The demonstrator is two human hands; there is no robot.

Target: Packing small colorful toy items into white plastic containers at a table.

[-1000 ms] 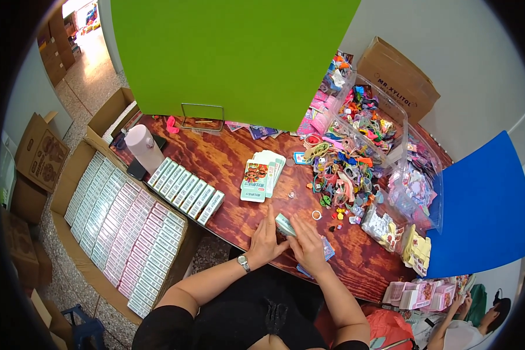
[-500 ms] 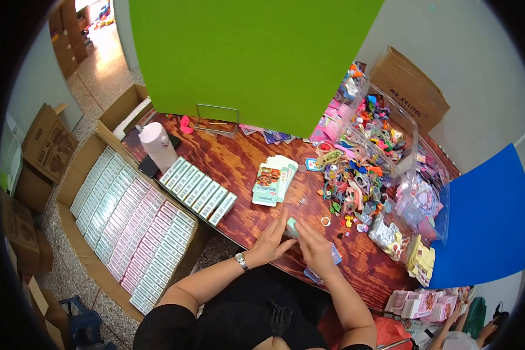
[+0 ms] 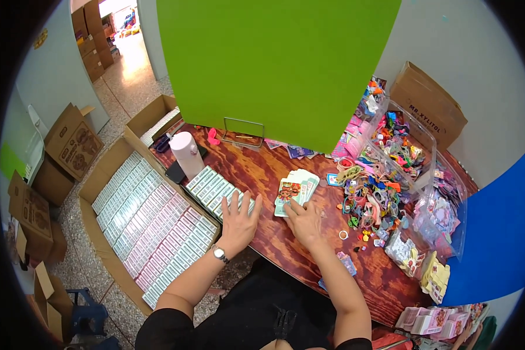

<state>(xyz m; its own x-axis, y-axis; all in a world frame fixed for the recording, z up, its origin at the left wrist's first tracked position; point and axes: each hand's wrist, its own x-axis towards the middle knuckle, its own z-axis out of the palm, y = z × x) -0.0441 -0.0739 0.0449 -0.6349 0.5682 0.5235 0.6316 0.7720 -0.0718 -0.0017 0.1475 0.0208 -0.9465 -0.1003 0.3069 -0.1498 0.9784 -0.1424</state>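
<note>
Head view: left hand (image 3: 239, 223) at the box row (image 3: 210, 182), right hand (image 3: 305, 223) on the flat cartons (image 3: 297, 185)

The left hand's fingers are spread wide, their tips over the near end of the box row. They cover the last boxes, and the palm is turned down, so how firmly they press cannot be told. The right hand's fingers are bent, with the index at the lower edge of the flat cartons; whether the fingers pinch one cannot be made out, because the hand's back hides the contact. The flat cartons lie fanned in a pile at the middle of the table (image 3: 261, 175).

Half a second ago both hands were together near the table's front edge around a small mint box. Now they are apart, and that box cannot be told from those under the left hand. The whole scene also sits further right in the view.

Farther out, a pink flask (image 3: 186, 156) stands beyond the row, partly hiding a dark phone (image 3: 175, 173). Left of the table, a large carton (image 3: 107, 254) is packed with boxes. To the right, trinkets (image 3: 370, 201) heap against clear tubs (image 3: 424, 169), whose contents blur together. The green panel (image 3: 274, 70) is cut off at the top edge.
</note>
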